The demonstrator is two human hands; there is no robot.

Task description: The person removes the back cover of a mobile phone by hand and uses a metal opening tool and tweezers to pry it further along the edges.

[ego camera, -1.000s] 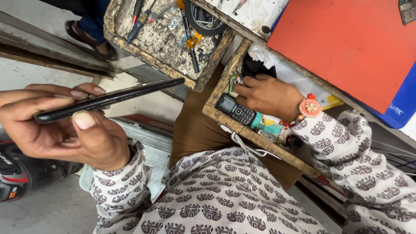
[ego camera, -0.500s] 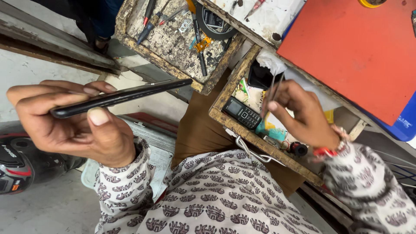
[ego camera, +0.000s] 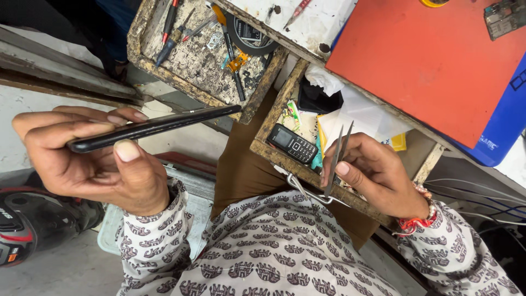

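Gripping tweezers in my right hand, tips up, over the open drawer; my left hand clasps the black smartphone edge-on, long axis pointing right toward them.

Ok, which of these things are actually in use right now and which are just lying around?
In use: black smartphone in the left hand; metal tweezers in the right hand.

Lying about: small keypad phone in the open drawer; screwdrivers in the tool tray; red mat.

Circuit board: cut off by the top-right corner.
Helmet: cropped at the left edge.
Smartphone screen: hidden, seen edge-on.
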